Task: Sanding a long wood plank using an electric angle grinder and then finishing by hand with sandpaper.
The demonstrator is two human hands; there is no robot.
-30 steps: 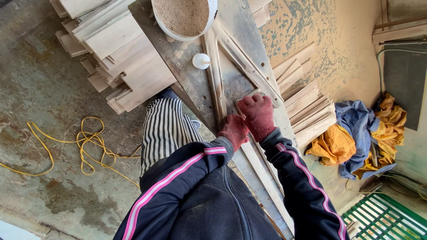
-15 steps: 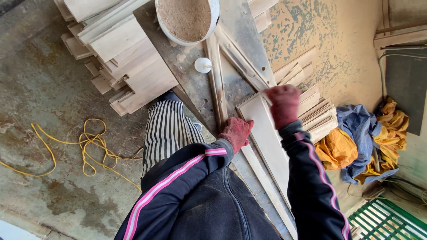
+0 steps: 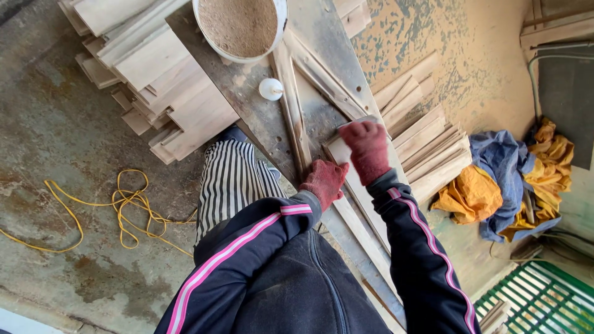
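A pale flat wooden panel (image 3: 361, 196) lies slanted on a dusty workbench (image 3: 247, 102), beside a moulded wooden frame (image 3: 289, 110). My right hand (image 3: 366, 149), in a red glove, grips the panel's far end with the fingers curled over its edge. My left hand (image 3: 323, 181), also in a red glove, holds the panel's left edge next to the frame's long rail. Both my sleeves are dark with pink stripes.
A white bucket of sawdust (image 3: 238, 25) and a small white bottle (image 3: 270, 88) stand on the bench. Stacked boards (image 3: 161, 80) lie left, wooden slats (image 3: 427, 148) right. A yellow cable (image 3: 124, 210), blue and orange cloths (image 3: 507, 179) and a green crate (image 3: 544, 297) are on the floor.
My right hand swung out to the right with the panel's far end, then came back left toward the frame. My left hand stayed at the panel's left edge.
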